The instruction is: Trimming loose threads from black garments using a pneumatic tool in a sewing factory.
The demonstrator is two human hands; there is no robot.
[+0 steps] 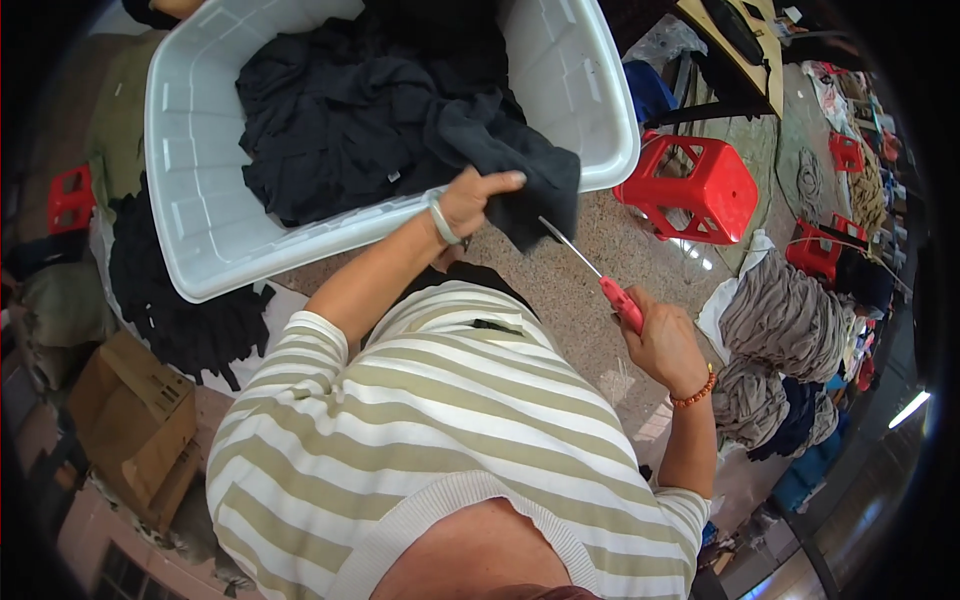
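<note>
My left hand (478, 200) is closed on a fold of dark cloth (545, 185), its thumb lying across the top. The cloth trails over the near rim of a large white plastic tub (300, 262) and joins a heap of black fabric (340, 120) inside. In my right hand (665, 345) is a red-handled tool (622, 303) with a long, thin metal shaft. Its tip points up and left, close by the cloth's lower edge; I cannot tell whether they touch. The fingers wrap round the handle and partly hide it.
To the right of the tub stands a red plastic stool (700, 190). Bundles of grey cloth (785, 315) are piled at the right. More black cloth (180, 290) lies left of the tub, near an open cardboard box (135, 410). A wooden-topped table (750, 50) stands at the far right.
</note>
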